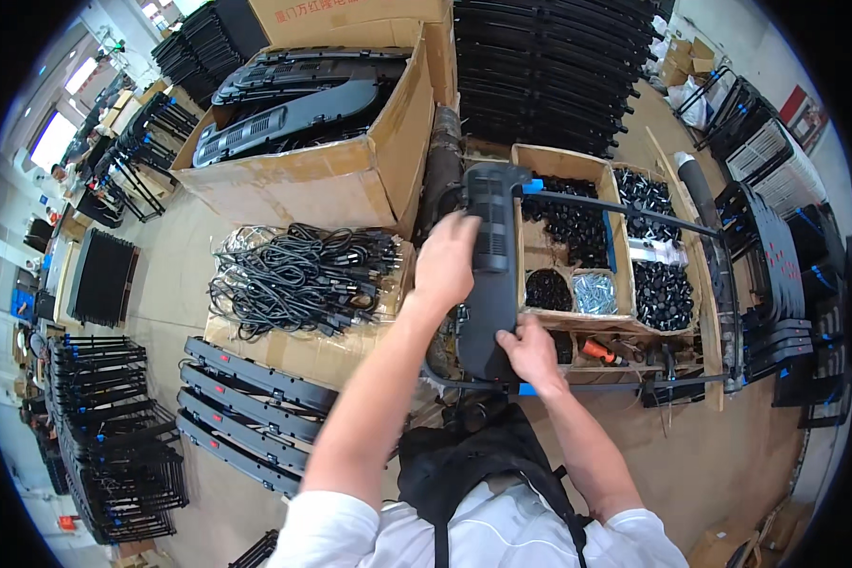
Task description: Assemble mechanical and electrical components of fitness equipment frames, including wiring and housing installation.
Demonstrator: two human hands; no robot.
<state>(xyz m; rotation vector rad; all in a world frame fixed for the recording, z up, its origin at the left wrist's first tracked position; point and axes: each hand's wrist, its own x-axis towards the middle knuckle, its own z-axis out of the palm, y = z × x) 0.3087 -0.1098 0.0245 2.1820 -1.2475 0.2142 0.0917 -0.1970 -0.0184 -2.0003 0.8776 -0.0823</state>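
A long black plastic cover with vent slots lies lengthwise in front of me, across one end of a black tubular metal frame that has blue pieces at its corners. My left hand grips the cover's left edge near its slotted far end, fingers over the top. Lower down, my right hand holds the near right edge, its thumb on the surface. Both palms and the underside of the cover are hidden. Just right of the cover stands a divided cardboard tray of small black parts and silver screws.
A large carton of similar covers stands far left. Bundled black cables lie on cardboard, with several curved black panels nearer me. An orange-handled screwdriver rests below the tray. Black frames are stacked behind.
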